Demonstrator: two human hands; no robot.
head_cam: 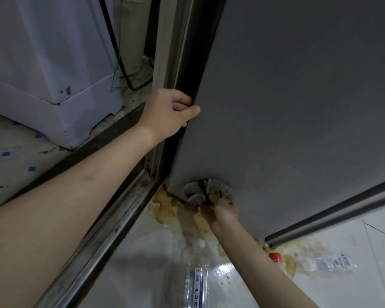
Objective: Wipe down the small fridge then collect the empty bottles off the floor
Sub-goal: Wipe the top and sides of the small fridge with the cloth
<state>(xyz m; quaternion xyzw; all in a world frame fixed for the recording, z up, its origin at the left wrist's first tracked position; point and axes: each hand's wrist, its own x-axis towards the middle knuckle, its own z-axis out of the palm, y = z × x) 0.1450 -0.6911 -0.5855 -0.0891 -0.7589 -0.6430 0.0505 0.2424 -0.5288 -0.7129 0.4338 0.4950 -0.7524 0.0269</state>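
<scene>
The small grey fridge fills the upper right of the head view. My left hand grips its back left edge, fingers curled round the corner. Low on the fridge's side, my right hand holds a dirty grey rag bunched against the panel near the bottom corner. A clear empty bottle with a blue label lies on the floor at the bottom centre. A second clear bottle with a red cap lies on the floor to the right, below the fridge's front edge.
Yellow-brown stains spread over the white floor tiles by the fridge's base. A metal sliding-door track runs diagonally on the left. Beyond it stands a white appliance with a black cable behind.
</scene>
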